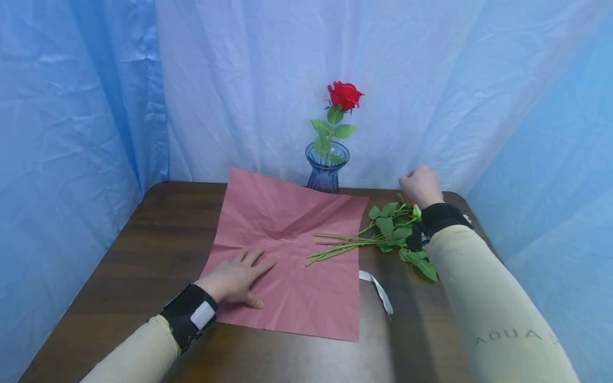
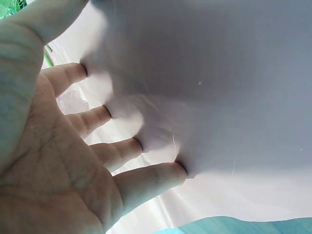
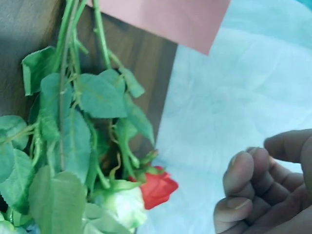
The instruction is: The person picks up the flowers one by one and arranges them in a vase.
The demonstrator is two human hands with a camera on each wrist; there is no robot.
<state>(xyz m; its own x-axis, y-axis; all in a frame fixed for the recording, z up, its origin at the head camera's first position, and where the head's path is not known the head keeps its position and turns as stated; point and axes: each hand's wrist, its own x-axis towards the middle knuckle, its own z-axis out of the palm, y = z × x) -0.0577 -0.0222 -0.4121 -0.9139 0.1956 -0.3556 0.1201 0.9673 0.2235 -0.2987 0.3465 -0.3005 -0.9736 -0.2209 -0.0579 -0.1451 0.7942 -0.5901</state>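
My left hand (image 1: 237, 279) rests with spread fingers on a sheet of pink wrapping paper (image 1: 297, 303), near its left edge. In the left wrist view, the fingertips (image 2: 178, 171) press on the sheet. My right hand (image 1: 422, 186) is raised at the back right, its fingers loosely curled with nothing between them. Close to it lie several cut flowers, with green leaves (image 1: 392, 226) and stems (image 1: 335, 254) reaching onto the paper. The right wrist view shows a red rose (image 3: 158, 186) and a pale rose (image 3: 127, 207) among them, apart from the hand.
A blue glass vase (image 1: 324, 173) holding one upright red rose (image 1: 345, 96) stands behind the paper. A white ribbon (image 1: 378, 290) lies beside the paper's right edge. Blue-white curtains (image 1: 249, 90) surround the brown wooden table (image 1: 129, 255).
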